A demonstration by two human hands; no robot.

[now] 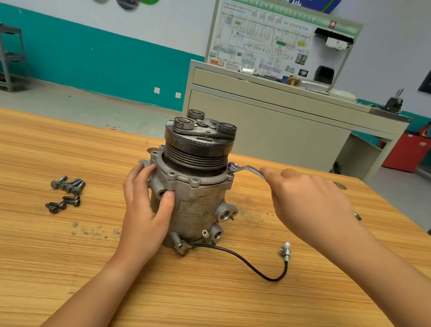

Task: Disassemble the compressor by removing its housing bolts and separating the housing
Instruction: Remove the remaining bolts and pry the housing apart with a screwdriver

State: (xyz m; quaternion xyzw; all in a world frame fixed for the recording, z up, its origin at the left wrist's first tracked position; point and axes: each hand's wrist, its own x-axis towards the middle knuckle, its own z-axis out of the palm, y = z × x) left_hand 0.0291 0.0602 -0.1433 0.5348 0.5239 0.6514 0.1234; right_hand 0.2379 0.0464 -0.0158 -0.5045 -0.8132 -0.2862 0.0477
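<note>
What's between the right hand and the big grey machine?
A bent silver metal wrench, gripped by the right hand, reaching the grey metal compressor at its rim; head view.

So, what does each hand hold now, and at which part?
The right hand grips the wrench by its handle end; the left hand holds the compressor by the side of its housing.

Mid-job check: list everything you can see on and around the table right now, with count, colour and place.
compressor: one, grey metal with dark pulley on top, upright at table centre
wrench: one, silver, ring end on the compressor's right flange
bolts: several loose, dark, on table left of compressor
cable: one, black with white plug, trailing right from compressor base
table: one, light wood
cabinet: one, beige, behind table
shelf rack: one, grey, far left
left hand: grips compressor body
right hand: grips wrench handle
</note>
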